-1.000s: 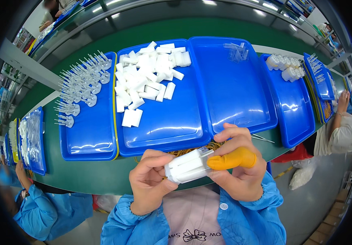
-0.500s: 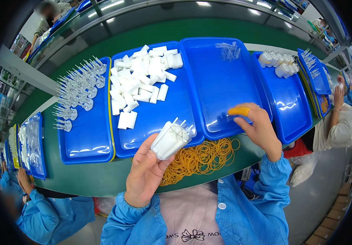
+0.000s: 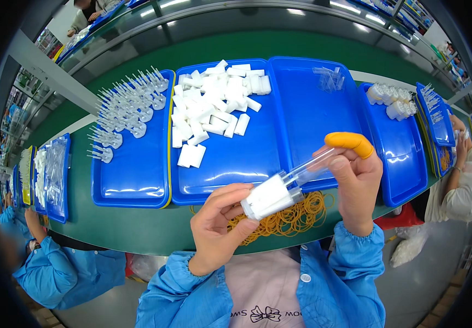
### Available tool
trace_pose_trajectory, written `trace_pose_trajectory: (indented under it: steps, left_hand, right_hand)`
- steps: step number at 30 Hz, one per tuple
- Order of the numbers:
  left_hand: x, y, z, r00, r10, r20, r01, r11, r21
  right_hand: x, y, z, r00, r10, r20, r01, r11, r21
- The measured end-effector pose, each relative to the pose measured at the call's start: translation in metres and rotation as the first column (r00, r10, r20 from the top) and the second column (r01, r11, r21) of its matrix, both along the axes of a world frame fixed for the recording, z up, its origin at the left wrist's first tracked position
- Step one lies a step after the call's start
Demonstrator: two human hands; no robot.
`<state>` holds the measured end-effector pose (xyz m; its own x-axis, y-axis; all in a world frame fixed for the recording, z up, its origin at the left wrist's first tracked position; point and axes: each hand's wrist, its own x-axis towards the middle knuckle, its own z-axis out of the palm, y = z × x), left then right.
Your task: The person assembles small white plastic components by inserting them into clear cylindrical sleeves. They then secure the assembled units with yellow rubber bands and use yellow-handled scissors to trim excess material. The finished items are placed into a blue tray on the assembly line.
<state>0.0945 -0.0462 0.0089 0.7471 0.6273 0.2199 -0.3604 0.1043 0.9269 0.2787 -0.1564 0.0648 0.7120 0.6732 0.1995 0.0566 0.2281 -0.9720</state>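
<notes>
My left hand [image 3: 214, 229] is closed round the base of a clear plastic holder with prongs [image 3: 296, 194], which is tilted up to the right. White blocks [image 3: 268, 197] sit between its prongs. In my right hand [image 3: 357, 183] a clear plastic strip [image 3: 315, 165] is pinched between thumb and fingers, and an orange finger cot [image 3: 351, 143] covers one fingertip. The strip's lower end meets or overlaps the prongs; I cannot tell whether it has gone in. Just beneath lies a heap of yellow-brown rubber bands [image 3: 301, 217] on the green table.
A blue tray [image 3: 230, 175] carries many white blocks. Pronged clear holders fill part of the left tray [image 3: 129, 191]. Clear strips [image 3: 331, 79] lie in another tray, and bundled white-and-clear pieces [image 3: 393, 100] in one further right. Co-workers sit at both sides.
My right hand has come in from the tray carrying a clear strip to the holder. My left hand has moved right, tilting the holder further over. The view has shifted slightly.
</notes>
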Motion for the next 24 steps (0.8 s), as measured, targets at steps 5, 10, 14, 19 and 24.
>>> trace_pose_trajectory:
  steps: [5,10,14,19,24]
  left_hand:
    - [-0.002,-0.001,0.005,0.998,0.056,-0.025,-0.054,0.996,0.077]
    - [-0.004,-0.002,0.011,0.994,0.101,-0.041,-0.09,0.971,0.22]
    - [-0.008,0.002,0.018,0.97,0.082,-0.23,0.041,0.874,0.484]
    - [-0.006,0.001,0.026,0.986,0.073,-0.152,0.022,0.838,0.546]
    - [-0.005,-0.001,0.026,0.991,0.065,-0.116,0.017,0.804,0.594]
  right_hand:
    - [-0.008,-0.001,-0.002,0.999,0.024,-0.021,-0.024,1.0,0.002]
    - [-0.014,-0.002,-0.002,1.0,0.027,-0.006,-0.027,1.0,0.015]
    - [-0.018,-0.001,-0.003,0.999,0.02,0.044,-0.021,0.999,0.03]
    - [-0.019,-0.002,-0.001,0.999,0.038,-0.009,-0.037,0.996,0.08]
    - [-0.021,-0.005,0.002,0.999,0.042,0.004,-0.042,0.997,0.057]
